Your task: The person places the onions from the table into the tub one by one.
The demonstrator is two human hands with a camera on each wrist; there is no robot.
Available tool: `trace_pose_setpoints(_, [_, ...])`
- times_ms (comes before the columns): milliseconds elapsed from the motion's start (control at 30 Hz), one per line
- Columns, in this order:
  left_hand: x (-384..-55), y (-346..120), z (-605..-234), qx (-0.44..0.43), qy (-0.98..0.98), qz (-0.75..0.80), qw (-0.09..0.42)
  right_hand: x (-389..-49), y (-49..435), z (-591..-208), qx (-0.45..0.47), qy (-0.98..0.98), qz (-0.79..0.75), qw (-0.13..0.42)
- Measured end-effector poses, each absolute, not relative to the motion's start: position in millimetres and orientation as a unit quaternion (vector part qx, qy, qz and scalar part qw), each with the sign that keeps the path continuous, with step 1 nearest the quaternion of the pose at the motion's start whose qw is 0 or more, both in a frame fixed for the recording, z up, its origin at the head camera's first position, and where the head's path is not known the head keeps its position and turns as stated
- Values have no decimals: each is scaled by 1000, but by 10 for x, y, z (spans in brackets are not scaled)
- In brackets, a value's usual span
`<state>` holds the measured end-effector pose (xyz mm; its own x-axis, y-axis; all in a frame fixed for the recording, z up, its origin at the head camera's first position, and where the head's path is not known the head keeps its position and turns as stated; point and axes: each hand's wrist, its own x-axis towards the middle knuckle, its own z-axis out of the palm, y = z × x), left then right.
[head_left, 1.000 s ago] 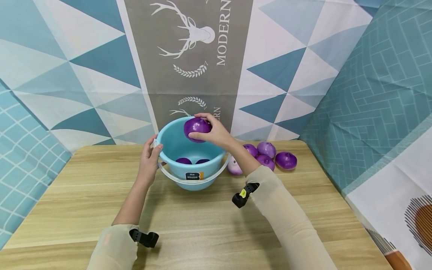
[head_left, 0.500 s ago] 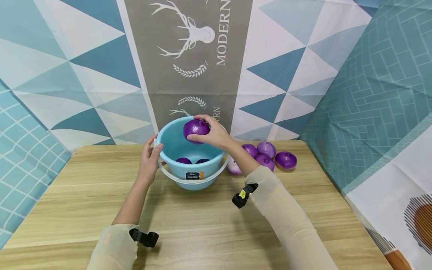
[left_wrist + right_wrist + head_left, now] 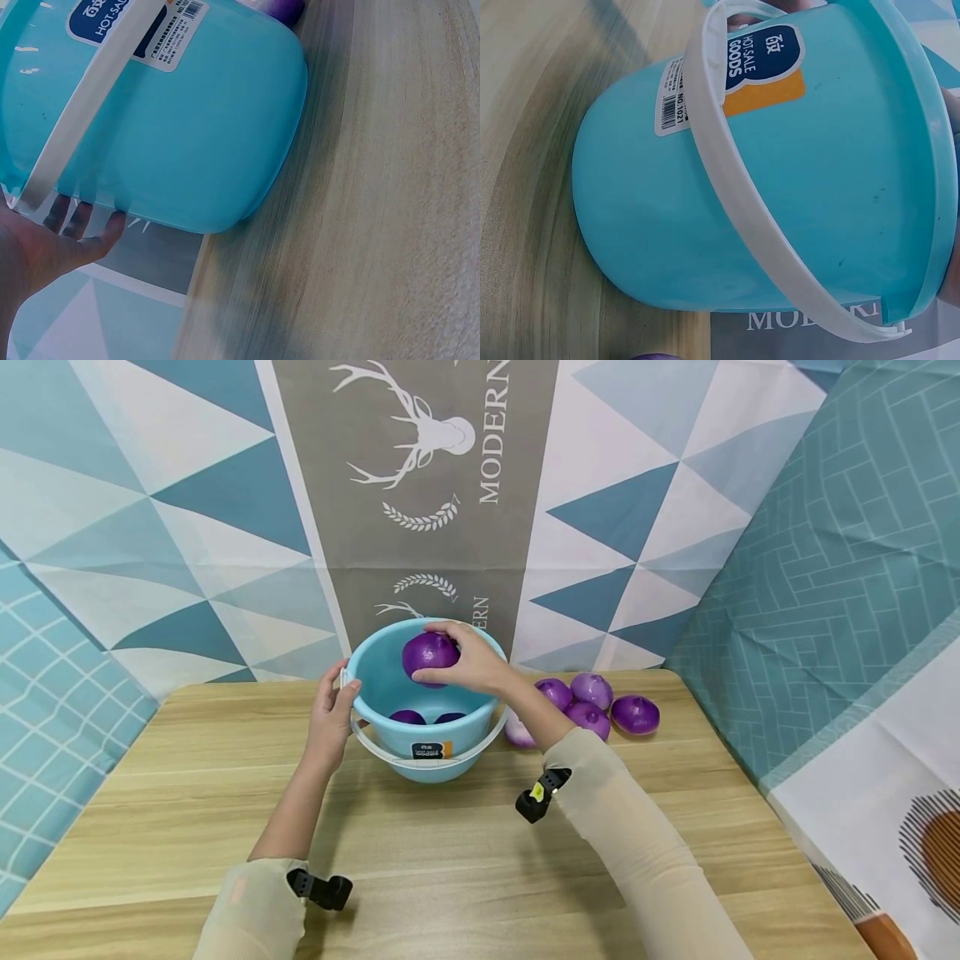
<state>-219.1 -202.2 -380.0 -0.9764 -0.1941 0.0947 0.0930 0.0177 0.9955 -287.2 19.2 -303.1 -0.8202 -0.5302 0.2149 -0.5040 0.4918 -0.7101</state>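
Observation:
A light blue bucket (image 3: 390, 733) stands upright near the table's back edge, its white handle (image 3: 90, 97) hanging down across the front. My left hand (image 3: 330, 710) grips the bucket's left rim, thumb on the rim and fingers along the outside. In my right hand (image 3: 472, 660) is a purple onion (image 3: 427, 653), held between thumb and fingers within the bucket's mouth. Two dark purple onions (image 3: 407, 717) show low inside, partly hidden by the front rim. The right wrist view has the bucket's outer wall (image 3: 667, 217) filling most of it, and the held onion is out of sight there.
Several purple onions (image 3: 635, 716) lie grouped on the wooden table (image 3: 450, 860) to the bucket's right, some partly behind the right forearm. A patterned cloth backdrop (image 3: 600, 527) rises right behind the table, with further cloths at both sides.
My right hand has lowered slightly and moved a little left, carrying the onion deeper into the bucket's mouth. The left hand and the bucket stay in place.

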Motion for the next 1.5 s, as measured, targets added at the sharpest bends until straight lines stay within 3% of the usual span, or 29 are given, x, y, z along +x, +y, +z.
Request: trace_pose_setpoints(1500, [-2202,-2025,-3825,43,-711,-694,104,-2854,218,-3031,-301,865,-403,-6])
